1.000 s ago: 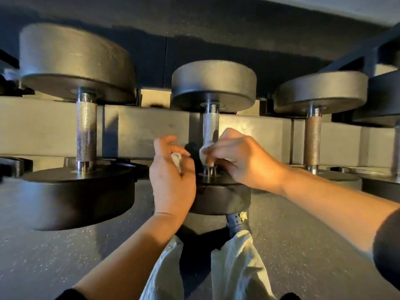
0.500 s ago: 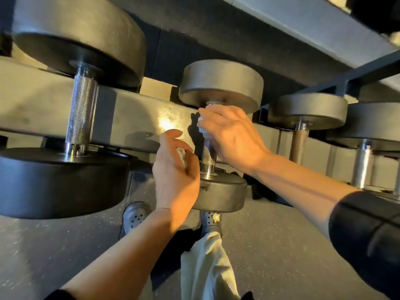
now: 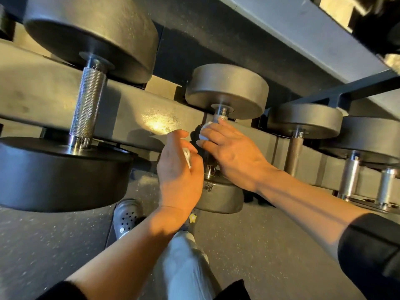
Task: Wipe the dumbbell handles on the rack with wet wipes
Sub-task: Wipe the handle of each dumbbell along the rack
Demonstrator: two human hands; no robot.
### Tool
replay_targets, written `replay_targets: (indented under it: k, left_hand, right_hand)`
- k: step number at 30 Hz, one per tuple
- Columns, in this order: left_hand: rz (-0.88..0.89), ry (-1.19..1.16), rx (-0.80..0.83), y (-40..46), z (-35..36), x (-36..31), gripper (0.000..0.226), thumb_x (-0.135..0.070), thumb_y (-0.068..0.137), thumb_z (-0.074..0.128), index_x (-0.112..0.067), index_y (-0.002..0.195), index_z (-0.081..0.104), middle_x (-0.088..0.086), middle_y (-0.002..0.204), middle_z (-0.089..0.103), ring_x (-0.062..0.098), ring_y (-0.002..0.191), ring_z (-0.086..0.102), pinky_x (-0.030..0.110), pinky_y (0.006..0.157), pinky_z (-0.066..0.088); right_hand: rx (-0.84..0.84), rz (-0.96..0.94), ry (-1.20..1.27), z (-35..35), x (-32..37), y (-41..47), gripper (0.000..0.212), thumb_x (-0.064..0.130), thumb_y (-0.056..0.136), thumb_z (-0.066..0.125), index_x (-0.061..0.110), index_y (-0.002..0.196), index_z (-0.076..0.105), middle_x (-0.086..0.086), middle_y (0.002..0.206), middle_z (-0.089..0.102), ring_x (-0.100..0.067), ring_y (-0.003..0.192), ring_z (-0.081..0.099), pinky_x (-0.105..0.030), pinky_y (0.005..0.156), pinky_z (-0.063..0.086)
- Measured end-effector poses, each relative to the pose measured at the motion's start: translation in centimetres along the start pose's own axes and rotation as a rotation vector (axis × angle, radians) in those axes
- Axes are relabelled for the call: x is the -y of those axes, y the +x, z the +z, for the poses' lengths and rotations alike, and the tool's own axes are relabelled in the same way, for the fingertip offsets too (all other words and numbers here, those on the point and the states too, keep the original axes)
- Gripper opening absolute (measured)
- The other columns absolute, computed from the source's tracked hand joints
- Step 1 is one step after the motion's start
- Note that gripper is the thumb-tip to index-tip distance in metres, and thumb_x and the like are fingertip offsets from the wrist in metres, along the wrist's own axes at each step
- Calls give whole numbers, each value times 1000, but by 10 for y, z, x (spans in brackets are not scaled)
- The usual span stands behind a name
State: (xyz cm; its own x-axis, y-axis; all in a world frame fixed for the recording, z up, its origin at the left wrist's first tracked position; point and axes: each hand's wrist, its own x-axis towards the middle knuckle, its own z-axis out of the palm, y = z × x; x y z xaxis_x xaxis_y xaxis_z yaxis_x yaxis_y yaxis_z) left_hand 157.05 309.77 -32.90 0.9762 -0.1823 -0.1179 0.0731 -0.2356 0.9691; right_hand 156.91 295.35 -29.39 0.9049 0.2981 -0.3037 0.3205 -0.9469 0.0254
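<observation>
A middle dumbbell [image 3: 226, 90] rests on the grey rack rail [image 3: 49, 98], its knurled handle [image 3: 220, 114] mostly hidden by my hands. My right hand [image 3: 232, 148] wraps that handle, pressing a white wet wipe [image 3: 204, 131] against its upper part. My left hand [image 3: 179, 172] hovers just left of the handle's lower end and pinches a second bunched white wipe [image 3: 187, 156]. A large dumbbell [image 3: 91, 40] with a bare knurled handle [image 3: 87, 105] sits to the left.
Smaller dumbbells [image 3: 305, 120] with handles stand on the rail to the right. An upper rack shelf [image 3: 303, 29] overhangs at top right. Below are speckled dark floor [image 3: 270, 245], my grey clog [image 3: 126, 217] and light trouser leg [image 3: 184, 267].
My right hand slid from the bottom of the middle handle up toward its top with the wipe. My view swung rightward and tilted; my left hand stayed beside the handle.
</observation>
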Motion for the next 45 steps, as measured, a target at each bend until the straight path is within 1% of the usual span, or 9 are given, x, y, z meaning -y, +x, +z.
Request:
replay_targets:
  k: [8, 15, 21, 25, 29, 33, 36, 41, 45]
  left_hand:
    - [-3, -22, -13, -2, 2, 3, 23, -6, 87, 50, -21, 103, 43, 0, 81, 56, 15, 74, 58, 34, 65, 50]
    - [-40, 7, -16, -2, -20, -2, 41, -11, 88, 51, -50, 95, 38, -7, 81, 55, 7, 74, 58, 25, 69, 47]
    - [164, 204, 45, 23, -84, -26, 25, -22, 83, 47, -30, 106, 41, -5, 90, 59, 2, 82, 54, 1, 80, 34]
    - [210, 382, -18, 45, -141, -34, 31, -15, 86, 48, -35, 108, 39, -7, 92, 59, 4, 84, 52, 2, 77, 34]
    - [110, 518, -27, 57, -173, -17, 28, -11, 87, 51, -21, 112, 45, -5, 89, 58, 9, 84, 54, 19, 78, 42]
    - [11, 519, -72, 54, -174, -2, 32, -7, 86, 50, -28, 108, 40, -6, 86, 58, 9, 82, 53, 18, 74, 39]
    - [19, 508, -79, 52, -177, 1, 31, -9, 88, 51, -29, 109, 40, -6, 86, 59, 10, 82, 56, 14, 75, 37]
    - [55, 508, -72, 50, -179, 2, 30, -20, 82, 48, -28, 110, 40, -5, 85, 59, 10, 81, 57, 15, 76, 39]
    - [77, 529, -79, 52, -181, 5, 28, -17, 82, 48, -26, 108, 42, -4, 85, 60, 12, 79, 57, 7, 74, 36]
  right_hand:
    - [15, -54, 224, 6, 2, 1, 33, -6, 69, 71, 12, 96, 73, -3, 104, 69, -24, 108, 61, -35, 97, 47]
    - [108, 61, 606, -14, 6, -8, 43, -17, 74, 56, 14, 97, 74, -2, 100, 70, -18, 99, 62, -24, 89, 46]
    - [-259, 402, 1029, -29, 40, 42, 35, -8, 87, 54, 15, 108, 70, 5, 108, 66, -6, 106, 58, -12, 91, 44]
    - [-410, 335, 1028, -43, 77, 107, 34, -3, 85, 54, 12, 111, 68, -1, 110, 68, -8, 102, 59, -3, 84, 37]
    - [-474, 649, 1002, -40, 106, 144, 27, 6, 89, 56, 19, 110, 67, 3, 107, 67, -11, 99, 58, -18, 80, 40]
    - [-586, 888, 1071, -24, 111, 156, 24, 8, 89, 60, 18, 110, 66, 4, 108, 66, -1, 95, 51, -10, 78, 34]
    - [-617, 792, 1215, -20, 111, 166, 17, 15, 86, 66, 19, 103, 69, 7, 98, 68, -1, 89, 58, -1, 72, 38]
    - [-664, 664, 1477, -12, 118, 164, 14, 7, 82, 68, 20, 89, 68, 8, 85, 68, -4, 83, 65, -21, 76, 53]
    - [-495, 613, 1489, -3, 126, 146, 5, 1, 81, 67, 6, 80, 68, -5, 79, 68, -15, 77, 66, -31, 71, 54]
